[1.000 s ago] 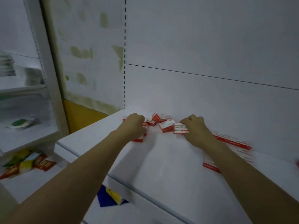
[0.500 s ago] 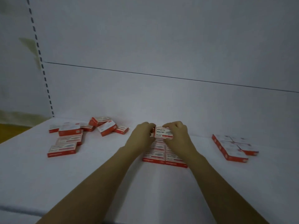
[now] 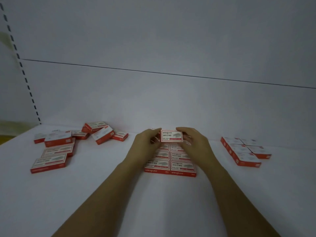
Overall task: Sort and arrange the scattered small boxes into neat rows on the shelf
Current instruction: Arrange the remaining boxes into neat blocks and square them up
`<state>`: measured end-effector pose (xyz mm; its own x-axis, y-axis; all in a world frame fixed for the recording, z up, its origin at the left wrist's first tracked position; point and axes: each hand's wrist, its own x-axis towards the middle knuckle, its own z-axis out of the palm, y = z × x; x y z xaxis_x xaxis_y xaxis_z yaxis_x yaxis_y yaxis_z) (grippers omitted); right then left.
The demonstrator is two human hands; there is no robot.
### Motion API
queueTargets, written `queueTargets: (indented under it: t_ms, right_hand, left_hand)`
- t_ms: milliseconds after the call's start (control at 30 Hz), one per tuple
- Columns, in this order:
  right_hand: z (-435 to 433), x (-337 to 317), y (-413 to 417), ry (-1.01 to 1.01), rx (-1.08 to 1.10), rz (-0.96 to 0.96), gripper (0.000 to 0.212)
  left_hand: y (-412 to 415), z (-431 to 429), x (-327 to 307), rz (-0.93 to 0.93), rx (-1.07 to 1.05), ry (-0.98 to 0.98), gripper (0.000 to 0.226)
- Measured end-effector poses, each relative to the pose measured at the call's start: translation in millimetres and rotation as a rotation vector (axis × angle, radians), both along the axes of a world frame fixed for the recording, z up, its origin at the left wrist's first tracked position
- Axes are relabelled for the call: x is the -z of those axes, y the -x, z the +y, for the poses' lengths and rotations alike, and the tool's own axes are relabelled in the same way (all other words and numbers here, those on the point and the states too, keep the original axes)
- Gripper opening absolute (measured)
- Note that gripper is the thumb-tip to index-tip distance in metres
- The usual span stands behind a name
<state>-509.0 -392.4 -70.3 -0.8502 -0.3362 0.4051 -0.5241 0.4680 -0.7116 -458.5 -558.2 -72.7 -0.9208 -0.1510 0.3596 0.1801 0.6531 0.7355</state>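
The raised staple box (image 3: 171,135) has a white face with a thin red border, dark lettering, a grey staple picture and a red strip; the middle block of boxes (image 3: 171,162) beneath it, the scattered boxes (image 3: 51,161) at the left and the right block of boxes (image 3: 242,151) show the same white tops over red sides. The shelf (image 3: 102,194) is plain white, the back panel (image 3: 171,103) greyish white crossed by one thin dark line (image 3: 171,74), and black slots (image 3: 26,80) make a dashed column at the far left near a dull yellow patch (image 3: 4,138).
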Motion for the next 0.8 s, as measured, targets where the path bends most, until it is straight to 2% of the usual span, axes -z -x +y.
queueTargets:
  t_ms: [100, 200, 300, 467, 600, 700, 800]
  right_hand:
    - [5.1, -5.4, 2.4, 0.12, -0.068, -0.15, 0.04]
    - [11.9, -10.8, 2.9, 0.209, -0.136, -0.246, 0.038]
    - [12.4, -12.5, 2.0, 0.246, -0.136, -0.297, 0.032]
    - [4.2, -14.7, 3.2, 0.441, -0.106, -0.562, 0.041]
    - [4.6, -16.2, 0.7, 0.523, -0.176, -0.736, 0.036]
    - [7.0, -16.7, 1.3, 0.541, -0.21, -0.791, 0.031]
    - [6.7, -16.0, 3.3, 0.528, -0.189, -0.75, 0.03]
  left_hand:
    - [2.4, -4.8, -3.3, -0.042, 0.045, -0.095, 0.042]
    - [3.0, -9.0, -8.8, -0.085, 0.141, -0.374, 0.031]
    - [5.3, -11.4, -11.8, -0.158, 0.133, -0.508, 0.028]
    - [6.9, -7.6, -15.6, -0.317, 0.096, -0.568, 0.041]
    - [8.8, -6.7, -16.7, -0.391, 0.074, -0.56, 0.049]
    - [11.2, -8.1, -17.1, -0.395, 0.062, -0.578, 0.053]
    - [11.7, -8.6, -17.4, -0.394, 0.078, -0.574, 0.048]
